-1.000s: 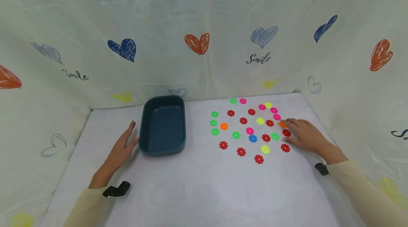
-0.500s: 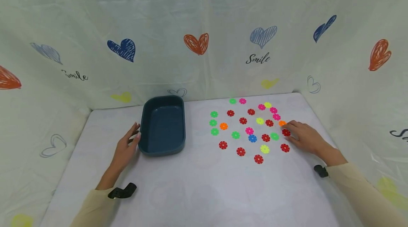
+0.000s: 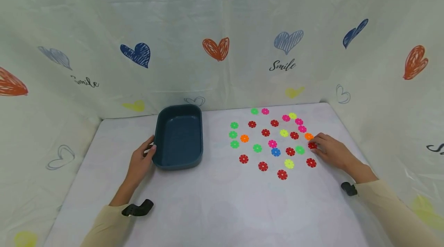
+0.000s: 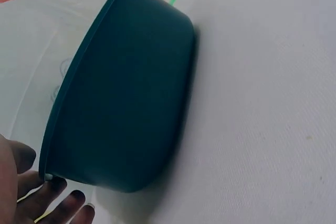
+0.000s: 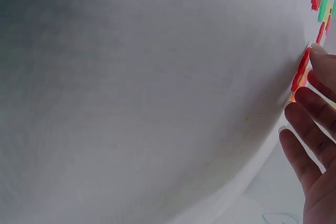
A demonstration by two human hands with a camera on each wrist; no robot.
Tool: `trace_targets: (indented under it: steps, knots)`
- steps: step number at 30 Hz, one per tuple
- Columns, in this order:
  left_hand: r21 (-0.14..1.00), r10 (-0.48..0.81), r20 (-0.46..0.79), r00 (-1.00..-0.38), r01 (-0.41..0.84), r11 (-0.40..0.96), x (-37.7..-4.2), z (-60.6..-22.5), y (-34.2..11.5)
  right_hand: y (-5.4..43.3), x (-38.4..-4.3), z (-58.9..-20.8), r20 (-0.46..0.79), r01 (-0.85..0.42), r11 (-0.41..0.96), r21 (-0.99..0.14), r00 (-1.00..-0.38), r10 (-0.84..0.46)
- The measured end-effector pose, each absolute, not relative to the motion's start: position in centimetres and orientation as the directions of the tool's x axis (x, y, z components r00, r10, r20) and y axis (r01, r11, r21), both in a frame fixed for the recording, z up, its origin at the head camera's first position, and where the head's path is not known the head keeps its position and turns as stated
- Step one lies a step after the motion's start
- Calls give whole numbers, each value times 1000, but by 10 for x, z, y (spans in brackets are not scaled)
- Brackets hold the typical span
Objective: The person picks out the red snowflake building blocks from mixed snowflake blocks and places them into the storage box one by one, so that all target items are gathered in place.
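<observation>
A dark teal rectangular tub (image 3: pixel 178 143) sits on the white table, left of the middle. My left hand (image 3: pixel 138 164) is at its left side, with fingertips and thumb touching the rim. The left wrist view shows the outer wall of the tub (image 4: pixel 121 87) and the relaxed fingers (image 4: pixel 63 205) at one end of its rim. On the right, my right hand (image 3: pixel 331 150) pinches a red notched interlocking disc (image 3: pixel 312 145) lying flat, thumb and index finger at opposite edges. In the right wrist view the red disc (image 5: pixel 302 69) shows beside the thumb, other fingers spread.
Many coloured discs lie spread over the right half of the table, among them a blue one (image 3: pixel 275 152), an orange one (image 3: pixel 308 136) close to my right fingers, and a lone red one (image 3: pixel 311 162). A plastic curtain (image 3: pixel 215 15) printed with hearts walls the table.
My left hand has moved right from beside the tub to its rim. My right hand has shifted slightly nearer, and its thumb and finger have closed in on the red disc.
</observation>
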State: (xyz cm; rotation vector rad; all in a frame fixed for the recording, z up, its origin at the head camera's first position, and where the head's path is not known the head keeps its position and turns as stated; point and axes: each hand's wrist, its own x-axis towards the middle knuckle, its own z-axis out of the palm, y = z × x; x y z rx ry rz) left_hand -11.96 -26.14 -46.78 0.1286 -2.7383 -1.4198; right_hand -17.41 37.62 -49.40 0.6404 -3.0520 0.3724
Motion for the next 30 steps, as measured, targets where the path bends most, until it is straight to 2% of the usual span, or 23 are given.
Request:
trace_targets:
  steps: [5, 19, 30]
  knots:
    - [823, -138, -15, -990, -90, 561, -121, -467, -259, 374, -174, -494, 49, -366, 893, -262, -929, -367]
    - [824, -237, -131, -963, -239, 514, -127, -456, -254, 369, -180, -488, -20, -214, 864, -456, -968, -250]
    - [846, -237, -221, -946, -307, 437, -131, -451, -255, 367, -187, -477, -164, -100, 848, -520, -963, -214]
